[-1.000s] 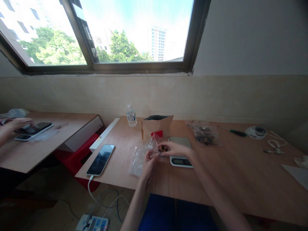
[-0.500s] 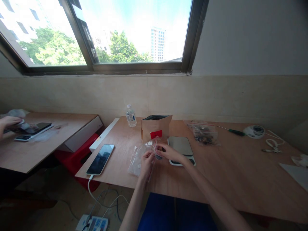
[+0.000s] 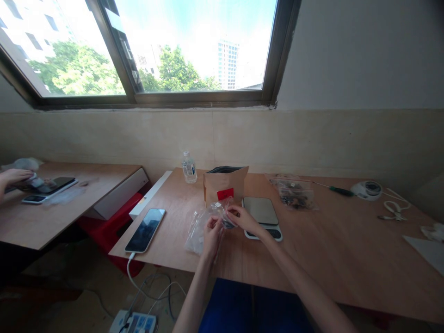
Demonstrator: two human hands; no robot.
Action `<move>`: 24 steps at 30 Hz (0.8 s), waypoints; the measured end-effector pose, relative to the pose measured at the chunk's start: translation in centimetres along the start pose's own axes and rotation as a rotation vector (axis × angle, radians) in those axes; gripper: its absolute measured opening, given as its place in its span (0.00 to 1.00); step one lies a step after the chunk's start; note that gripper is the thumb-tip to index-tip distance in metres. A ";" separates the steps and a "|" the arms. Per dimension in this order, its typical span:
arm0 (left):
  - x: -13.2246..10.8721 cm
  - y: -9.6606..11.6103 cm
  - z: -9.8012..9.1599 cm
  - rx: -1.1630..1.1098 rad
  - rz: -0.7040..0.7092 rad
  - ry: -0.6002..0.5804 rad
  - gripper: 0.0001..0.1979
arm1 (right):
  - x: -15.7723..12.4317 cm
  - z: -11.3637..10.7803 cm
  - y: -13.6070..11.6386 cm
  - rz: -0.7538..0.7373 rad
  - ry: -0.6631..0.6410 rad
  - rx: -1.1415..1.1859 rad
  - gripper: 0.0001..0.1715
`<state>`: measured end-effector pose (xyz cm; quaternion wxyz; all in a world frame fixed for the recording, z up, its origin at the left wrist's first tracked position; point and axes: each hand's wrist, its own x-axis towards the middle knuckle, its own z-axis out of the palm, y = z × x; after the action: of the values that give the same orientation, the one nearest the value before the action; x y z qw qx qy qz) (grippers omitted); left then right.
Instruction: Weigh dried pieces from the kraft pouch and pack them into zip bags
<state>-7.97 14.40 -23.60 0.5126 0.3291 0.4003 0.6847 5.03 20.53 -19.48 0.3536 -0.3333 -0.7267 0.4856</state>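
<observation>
My left hand (image 3: 211,237) and my right hand (image 3: 243,218) meet over the near part of the wooden table (image 3: 333,249), both pinched on a small clear plastic bag (image 3: 225,213) with something dark inside. More clear bags (image 3: 197,231) lie under and left of my left hand. Just right of my right hand sits a small digital kitchen scale (image 3: 262,215) with a bare platform. Behind the hands stands an open brown paper pouch (image 3: 225,184) with a red label.
A phone (image 3: 145,230) on a charging cable lies at the table's left edge, a water bottle (image 3: 188,167) behind it. A filled clear bag (image 3: 294,192), a screwdriver (image 3: 338,189), tape (image 3: 368,189) and scissors (image 3: 395,210) lie to the right. Another person's hand (image 3: 12,178) works at the left table.
My right hand has come off the scale's front and moved left to the small bag, uncovering the scale's platform. The other person's hand at the left table drew back to the left.
</observation>
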 end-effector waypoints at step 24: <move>-0.5 0.1 0.5 -0.121 -0.035 -0.027 0.21 | 0.2 -0.3 0.7 0.050 0.209 0.101 0.18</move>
<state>-7.47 14.04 -23.33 0.5489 0.2998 0.3569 0.6939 5.29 21.04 -20.05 0.4315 -0.3817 -0.6521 0.4928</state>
